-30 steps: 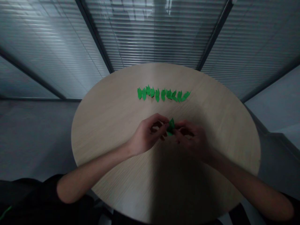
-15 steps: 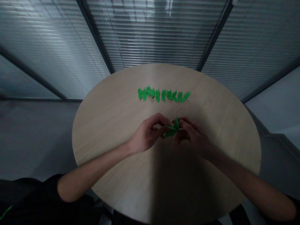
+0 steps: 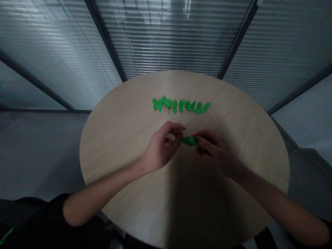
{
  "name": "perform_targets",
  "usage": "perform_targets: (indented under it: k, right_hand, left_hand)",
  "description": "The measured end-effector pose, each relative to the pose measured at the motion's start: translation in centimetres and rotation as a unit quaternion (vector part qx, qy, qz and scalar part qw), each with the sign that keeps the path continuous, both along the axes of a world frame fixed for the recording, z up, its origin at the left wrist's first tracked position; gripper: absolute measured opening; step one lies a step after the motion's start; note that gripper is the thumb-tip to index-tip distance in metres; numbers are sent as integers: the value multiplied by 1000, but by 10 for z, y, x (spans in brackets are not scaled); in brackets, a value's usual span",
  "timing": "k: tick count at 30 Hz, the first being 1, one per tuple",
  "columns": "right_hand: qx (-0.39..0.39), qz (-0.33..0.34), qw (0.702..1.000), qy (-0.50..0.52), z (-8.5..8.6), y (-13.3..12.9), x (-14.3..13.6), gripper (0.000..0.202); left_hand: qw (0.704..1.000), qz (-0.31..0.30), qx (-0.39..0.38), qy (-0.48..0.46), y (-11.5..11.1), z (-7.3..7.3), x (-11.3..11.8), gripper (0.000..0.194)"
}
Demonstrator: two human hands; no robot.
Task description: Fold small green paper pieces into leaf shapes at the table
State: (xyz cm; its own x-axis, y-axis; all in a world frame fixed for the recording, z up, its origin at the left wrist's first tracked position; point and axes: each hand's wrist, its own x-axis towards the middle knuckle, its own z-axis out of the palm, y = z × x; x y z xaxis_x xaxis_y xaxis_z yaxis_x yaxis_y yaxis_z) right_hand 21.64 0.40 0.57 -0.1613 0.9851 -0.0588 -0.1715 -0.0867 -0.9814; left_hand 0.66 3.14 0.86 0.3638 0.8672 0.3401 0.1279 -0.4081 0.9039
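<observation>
A small folded green paper piece (image 3: pixel 189 141) is held above the table, between my two hands. My right hand (image 3: pixel 214 149) pinches its right end between thumb and fingers. At the left tip, my left hand (image 3: pixel 164 147) closes its thumb and curled fingers on the paper, while its index finger arches above. Part of that tip is hidden by the left fingers. Farther back, a row of several similar folded green paper pieces (image 3: pixel 181 105) lies on the table, each with pointed ends.
The round wooden table (image 3: pixel 116 138) stands close to a glass partition with blinds (image 3: pixel 166 52). Dark frame posts (image 3: pixel 107 41) divide the panes. My shadow falls across the front of the table. Grey floor (image 3: pixel 38 148) shows to the left.
The held paper piece has gone from spread flaps, one pointing up, to a flatter, narrower shape. My left index finger has lifted off it; the row at the back is unchanged.
</observation>
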Motion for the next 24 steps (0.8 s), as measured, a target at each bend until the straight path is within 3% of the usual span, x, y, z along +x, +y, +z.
perform_targets:
  k: [3,6,12,18,24]
  right_hand:
    - [15,-44,999,-16,-1,1,0,28]
    - [20,-61,998,-24,0,2,1,28]
    - [27,-39,998,-33,0,0,0,27]
    - [36,-18,999,-6,0,-2,-2,26]
    - [66,16,994,-83,1,-3,-1,23]
  left_hand:
    - [998,41,-20,-45,-3,1,2,19]
    - [998,37,-17,-56,-4,1,3,17]
    - [998,17,-53,-39,-3,-2,6,17]
    - [999,30,-17,-9,-2,4,4,7]
    - [1000,-11,-16,3,-1,0,3,9]
